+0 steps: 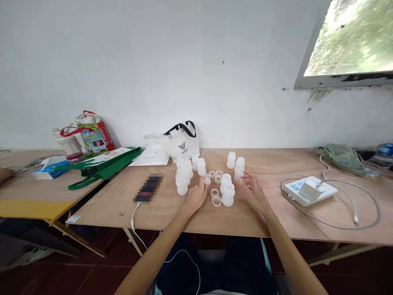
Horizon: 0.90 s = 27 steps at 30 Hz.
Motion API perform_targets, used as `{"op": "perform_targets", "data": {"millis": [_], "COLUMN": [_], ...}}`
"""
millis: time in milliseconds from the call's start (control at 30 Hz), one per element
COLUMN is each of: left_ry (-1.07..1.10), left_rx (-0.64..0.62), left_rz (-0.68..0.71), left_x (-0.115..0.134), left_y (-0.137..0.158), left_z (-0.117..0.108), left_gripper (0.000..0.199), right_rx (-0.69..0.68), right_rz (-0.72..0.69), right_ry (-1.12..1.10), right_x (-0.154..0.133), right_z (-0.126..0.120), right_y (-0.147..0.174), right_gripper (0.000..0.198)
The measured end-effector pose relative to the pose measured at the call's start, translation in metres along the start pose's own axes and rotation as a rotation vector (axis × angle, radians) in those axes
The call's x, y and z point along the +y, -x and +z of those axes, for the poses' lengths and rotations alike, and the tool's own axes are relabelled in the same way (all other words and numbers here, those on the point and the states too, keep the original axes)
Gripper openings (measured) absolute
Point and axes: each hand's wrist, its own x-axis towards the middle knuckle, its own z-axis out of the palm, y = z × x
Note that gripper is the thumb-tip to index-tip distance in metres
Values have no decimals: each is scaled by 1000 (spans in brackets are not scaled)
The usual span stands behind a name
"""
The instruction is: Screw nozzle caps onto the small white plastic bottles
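"One wooden counter (260,223) tagged. Hands?"
"Left hand (197,196) and right hand (254,192) both held low, fingers loosely bent; whether anything's gripped can't be told."
"White containers (228,198)?"
"Stood on it in groups; the rightmost is flanked by the right fingers."
"Clear rings (216,204)?"
"Laid between groups; one's met by left fingertips."

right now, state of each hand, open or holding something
Left hand: fingertips at a clear round plastic ring; grip cannot be told.
Right hand: fingers beside a translucent white plastic container; grip cannot be told.
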Motion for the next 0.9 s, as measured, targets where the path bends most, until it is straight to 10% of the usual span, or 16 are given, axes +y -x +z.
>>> {"op": "perform_targets", "data": {"millis": [900], "left_ry": [133], "left_rx": [143], "left_rz": [-9], "left_x": [-17], "left_y": [35], "left_z": [2], "left_gripper": [27], "right_rx": [-2], "right_rz": [-26], "right_ry": [88], "right_x": [11], "right_z": [-3], "right_y": [-1], "right_gripper": [53]}}
